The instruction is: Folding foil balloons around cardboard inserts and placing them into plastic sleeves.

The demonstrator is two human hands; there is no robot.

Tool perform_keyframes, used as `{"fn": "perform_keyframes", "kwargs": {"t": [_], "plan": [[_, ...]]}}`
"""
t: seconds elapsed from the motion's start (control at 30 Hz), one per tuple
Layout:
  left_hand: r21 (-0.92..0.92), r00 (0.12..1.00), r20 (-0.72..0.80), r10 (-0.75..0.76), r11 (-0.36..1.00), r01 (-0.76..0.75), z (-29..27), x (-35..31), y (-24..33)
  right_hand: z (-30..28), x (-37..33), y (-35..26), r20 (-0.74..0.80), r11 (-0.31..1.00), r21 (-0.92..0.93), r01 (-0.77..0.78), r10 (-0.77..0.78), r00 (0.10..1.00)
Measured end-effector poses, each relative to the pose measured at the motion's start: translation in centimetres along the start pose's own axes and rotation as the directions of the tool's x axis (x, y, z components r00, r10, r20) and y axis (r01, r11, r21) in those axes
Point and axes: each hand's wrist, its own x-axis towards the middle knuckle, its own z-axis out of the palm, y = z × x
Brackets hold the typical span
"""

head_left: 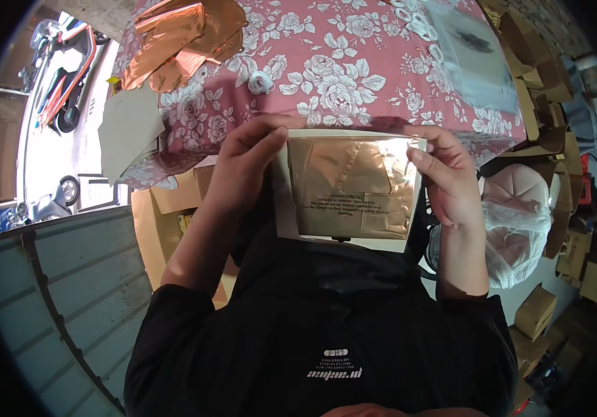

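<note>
In front of my body, near the table's edge, I hold a flat copper-coloured foil packet (350,191) with dark print on it, lying against a white card (286,208). My left hand (253,149) pinches the upper left corner, thumb on top and fingers behind. At the upper right corner my right hand (445,170) grips with thumb in front and fingers curled round the back. Light glares off the packet's right side. A small dark bit shows at its lower edge.
A table with a pink floral cloth (340,90) bears copper-coloured foil packets (187,45), pale card sheets (128,128), a small white ring-shaped bundle (260,82), white coils (416,24) and clear plastic bags (472,66). Right stand a plastic-wrapped chair (517,215) and cardboard boxes (536,311); left, a carton (163,226).
</note>
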Motion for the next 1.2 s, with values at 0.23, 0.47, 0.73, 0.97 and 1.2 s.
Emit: {"fn": "perform_keyframes", "kwargs": {"t": [0.23,0.47,0.73,0.97,1.2], "plan": [[0.230,0.983,0.062,0.173,0.956,-0.183,-0.8,0.8,-0.3,-1.1,0.8,-0.1,0.045,0.998,-0.059,0.026,-0.023,0.999],[0.340,0.958,0.241,0.158,0.910,-0.236,-2.9,-0.1,0.3,-1.4,0.6,0.0,0.090,0.966,-0.232,0.114,-0.096,0.991],[0.318,0.962,0.238,0.133,0.925,-0.207,-3.4,0.0,0.3,-1.1,1.0,0.0,0.124,0.931,-0.316,0.183,-0.151,0.981],[0.347,0.915,0.346,0.209,0.877,-0.332,-4.0,0.2,0.2,-1.7,0.5,-1.2,0.145,0.895,-0.431,0.114,-0.056,0.988],[0.332,0.856,0.457,0.242,0.846,-0.416,-4.6,1.0,0.3,-1.9,0.5,-1.5,0.216,0.919,-0.377,0.113,-0.031,0.976]]}}
